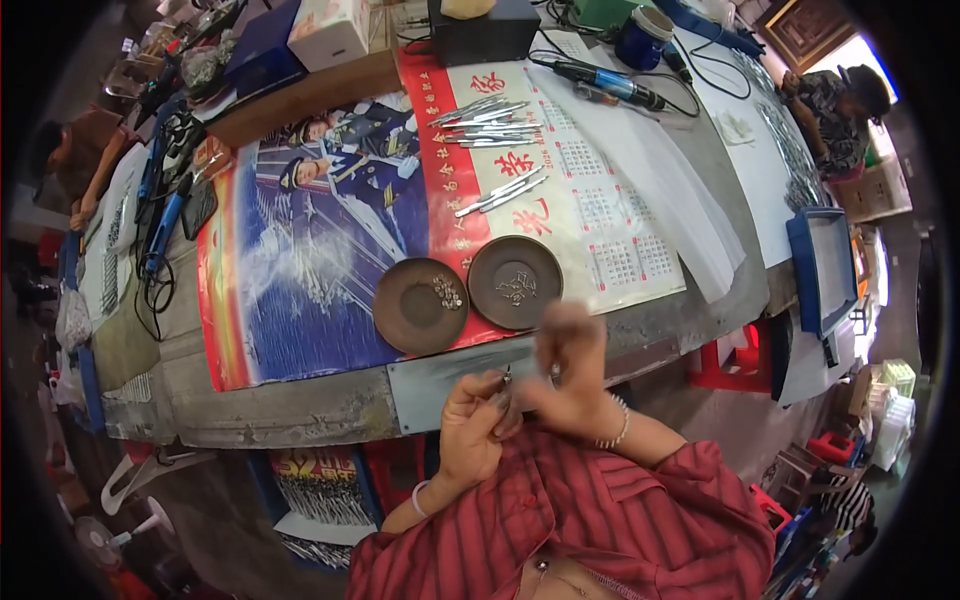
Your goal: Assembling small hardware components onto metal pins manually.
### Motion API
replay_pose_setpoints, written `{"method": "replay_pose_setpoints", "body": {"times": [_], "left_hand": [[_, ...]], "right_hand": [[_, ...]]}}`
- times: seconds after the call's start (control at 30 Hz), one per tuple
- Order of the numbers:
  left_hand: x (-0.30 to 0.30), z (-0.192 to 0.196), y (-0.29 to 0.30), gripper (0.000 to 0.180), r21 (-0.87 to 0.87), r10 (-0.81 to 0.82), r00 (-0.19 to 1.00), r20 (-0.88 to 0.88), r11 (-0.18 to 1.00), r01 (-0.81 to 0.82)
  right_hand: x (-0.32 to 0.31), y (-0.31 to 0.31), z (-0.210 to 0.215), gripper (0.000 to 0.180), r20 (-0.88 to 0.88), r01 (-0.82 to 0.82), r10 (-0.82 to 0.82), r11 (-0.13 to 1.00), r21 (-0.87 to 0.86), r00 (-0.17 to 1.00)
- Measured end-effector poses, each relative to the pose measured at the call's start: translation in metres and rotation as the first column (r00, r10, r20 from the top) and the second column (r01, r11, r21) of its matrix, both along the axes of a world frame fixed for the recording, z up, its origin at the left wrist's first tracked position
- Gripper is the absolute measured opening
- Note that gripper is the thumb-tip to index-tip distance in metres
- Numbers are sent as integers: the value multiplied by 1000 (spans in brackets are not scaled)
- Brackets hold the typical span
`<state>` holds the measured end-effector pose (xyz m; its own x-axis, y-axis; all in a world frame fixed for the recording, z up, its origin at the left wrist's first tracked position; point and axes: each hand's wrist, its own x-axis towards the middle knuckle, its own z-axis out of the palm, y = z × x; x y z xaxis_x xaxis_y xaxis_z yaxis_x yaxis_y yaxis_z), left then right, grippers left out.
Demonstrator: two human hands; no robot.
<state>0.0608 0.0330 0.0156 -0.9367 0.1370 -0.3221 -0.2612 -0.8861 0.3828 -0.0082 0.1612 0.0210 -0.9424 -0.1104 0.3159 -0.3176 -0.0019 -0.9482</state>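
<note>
My left grip (472,420) pinches a tiny dark-tipped part (507,374) in front of my striped shirt (640,530), near the edge of the tabletop (285,408). My blurred right grip (570,370) is beside it; open or closed, I cannot tell. The part looks light, stiff, easily dropped: best pinched by its sides.

Small, slim piece (508,374), dark toward the tip, glinting lower down. Standing roughly upright, being pinched in the left hand (474,425), its lower part hiding in the grip. Showing by the near edge of the bench (300,410); exact shape too tiny to read.
</note>
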Motion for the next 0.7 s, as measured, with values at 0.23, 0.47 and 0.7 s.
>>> {"method": "replay_pose_setpoints", "body": {"times": [0.23,0.47,0.7], "left_hand": [[-4,-6,-4,24,140,-97,993,63,986,88],[-4,-5,-19,16,-162,-94,995,28,982,97],[-21,0,-52,22,-896,-362,932,1,414,161]], "right_hand": [[0,1,12,54,-73,-109,112,993,39,991],[-13,47,-4,19,36,118,-127,976,184,991],[11,85,-28,12,-70,80,-54,891,447,996]]}}
